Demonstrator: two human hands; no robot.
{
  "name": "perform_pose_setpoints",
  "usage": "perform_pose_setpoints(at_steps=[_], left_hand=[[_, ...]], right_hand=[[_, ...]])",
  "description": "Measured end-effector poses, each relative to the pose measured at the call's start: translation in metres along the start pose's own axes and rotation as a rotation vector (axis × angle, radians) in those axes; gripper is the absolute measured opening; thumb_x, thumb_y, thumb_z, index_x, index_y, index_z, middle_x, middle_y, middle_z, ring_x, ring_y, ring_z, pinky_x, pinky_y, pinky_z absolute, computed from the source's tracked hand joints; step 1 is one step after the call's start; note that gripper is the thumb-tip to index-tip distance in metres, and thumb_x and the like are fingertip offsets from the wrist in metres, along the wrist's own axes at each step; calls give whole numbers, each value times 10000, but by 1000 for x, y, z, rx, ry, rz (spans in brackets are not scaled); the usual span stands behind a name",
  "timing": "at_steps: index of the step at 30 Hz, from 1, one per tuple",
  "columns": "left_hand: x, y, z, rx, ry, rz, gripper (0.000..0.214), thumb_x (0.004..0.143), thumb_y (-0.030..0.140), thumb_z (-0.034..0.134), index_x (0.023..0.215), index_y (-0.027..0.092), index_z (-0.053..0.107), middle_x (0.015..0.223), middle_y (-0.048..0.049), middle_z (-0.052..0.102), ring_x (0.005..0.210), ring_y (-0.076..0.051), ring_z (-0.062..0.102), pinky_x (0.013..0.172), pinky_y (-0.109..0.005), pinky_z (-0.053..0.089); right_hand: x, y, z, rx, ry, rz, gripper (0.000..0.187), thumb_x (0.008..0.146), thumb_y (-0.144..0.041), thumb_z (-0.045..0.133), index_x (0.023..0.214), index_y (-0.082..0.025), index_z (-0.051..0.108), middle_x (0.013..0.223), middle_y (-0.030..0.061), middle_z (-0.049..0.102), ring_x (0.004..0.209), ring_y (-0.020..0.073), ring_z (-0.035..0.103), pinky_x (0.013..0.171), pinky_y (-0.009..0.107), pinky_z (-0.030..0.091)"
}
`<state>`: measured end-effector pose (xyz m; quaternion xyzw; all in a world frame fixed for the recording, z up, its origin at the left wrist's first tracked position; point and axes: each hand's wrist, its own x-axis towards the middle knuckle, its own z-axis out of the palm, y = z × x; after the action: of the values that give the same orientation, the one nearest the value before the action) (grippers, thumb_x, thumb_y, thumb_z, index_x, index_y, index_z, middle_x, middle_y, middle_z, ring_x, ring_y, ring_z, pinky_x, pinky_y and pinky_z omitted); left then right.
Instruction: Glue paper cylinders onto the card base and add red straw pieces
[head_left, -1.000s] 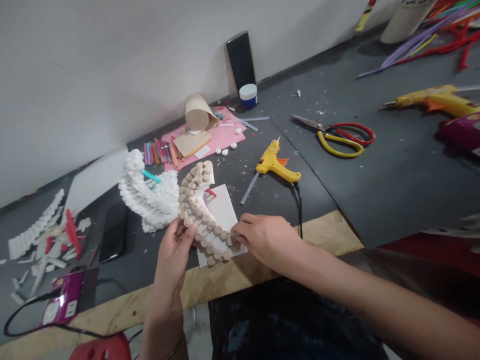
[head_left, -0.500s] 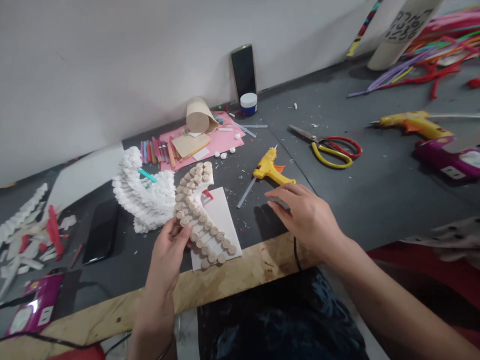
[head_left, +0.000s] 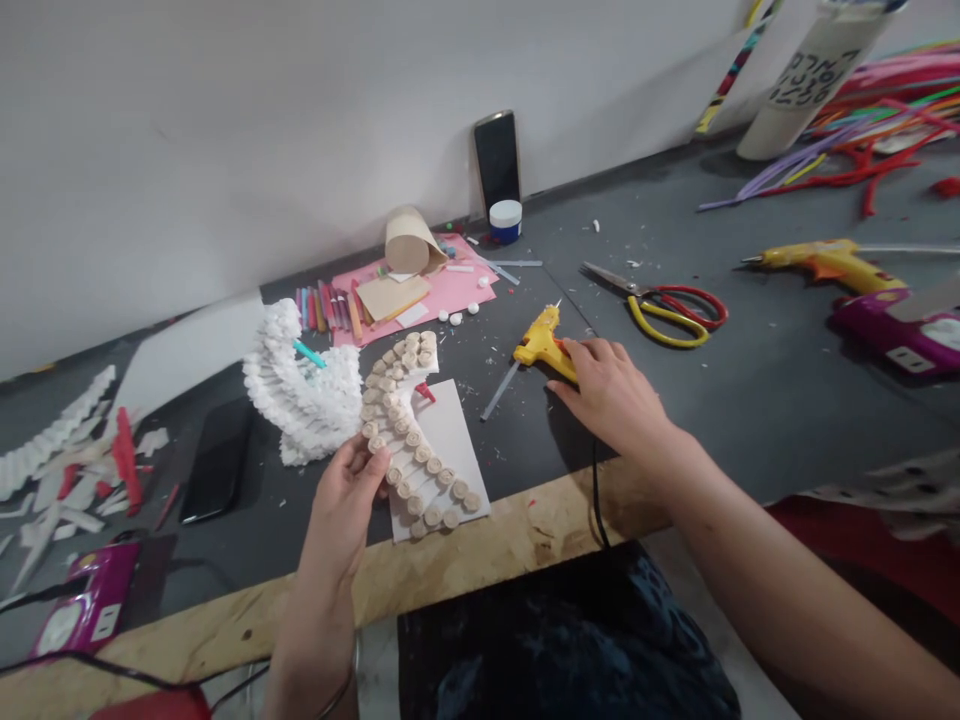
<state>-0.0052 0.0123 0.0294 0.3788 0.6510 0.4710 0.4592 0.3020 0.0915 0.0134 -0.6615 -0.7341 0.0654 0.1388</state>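
Right at 6 o'clock runs the wooden table edge (head_left: 465,562). Just past it, the left hand (head_left: 346,500) pinches the curved card piece (head_left: 420,450), with the thumb on top and the fingers under its near left side. It is white card with rows of little tan paper rolls stuck on. It looks light and bendy. The rolls could squash or pop off, so I think the bare card rim is the best place to hold.

At 3 o'clock from it, the right hand (head_left: 611,395) lies on the handle of the yellow glue gun (head_left: 541,340). The fingers bend over the handle, but I cannot tell if they have closed round it. The gun looks hard and light, and its tip may be hot, so the handle seems the safe part. Its black cord (head_left: 596,490) runs back to 6 o'clock.

At 9 o'clock sits a fluffy white paper shape (head_left: 300,395). Farther off, scissors (head_left: 660,300) lie at 1 o'clock and a phone (head_left: 497,160) leans on the wall at 12 o'clock.
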Motion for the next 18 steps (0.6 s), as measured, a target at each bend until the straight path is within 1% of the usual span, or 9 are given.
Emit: perform_pose_setpoints(at_steps=[5,8,12,15,18], left_hand=[[0,2,-1,-24,-14,-14,487,763,468,771,1149,197,651,854,-1,647,680,-123,525,595,-226,424],[1,2,-1,-23,-6,-20,482,758,478,775,1128,195,652,815,9,627,671,-119,507,593,-223,420],[2,5,-2,3,-6,-28,486,750,498,775,1115,201,652,820,9,624,668,-122,503,598,-231,427],[2,6,-2,3,-4,-25,490,743,499,780,1110,201,652,838,5,631,674,-123,505,597,-229,423],[2,7,-2,-8,5,-25,512,732,499,788,1120,197,644,859,0,644,668,-118,502,593,-224,418]], right_hand=[[16,5,-5,-38,-80,-3,409,911,-285,561,1272,-95,581,1191,201,590,1110,345,549,900,425,469],[22,7,-10,-37,-124,-12,382,903,-245,536,1250,-97,594,1144,188,584,1049,321,582,865,392,468],[24,2,-18,-19,-160,39,365,880,-236,524,1210,-98,598,1193,201,549,959,285,622,780,359,472],[25,-3,-20,-29,-176,74,368,844,-238,532,1177,-91,585,1174,195,572,975,302,630,751,361,476],[26,-6,-18,-24,-167,109,390,831,-269,516,1181,-105,576,1151,185,596,972,308,636,732,360,481]])
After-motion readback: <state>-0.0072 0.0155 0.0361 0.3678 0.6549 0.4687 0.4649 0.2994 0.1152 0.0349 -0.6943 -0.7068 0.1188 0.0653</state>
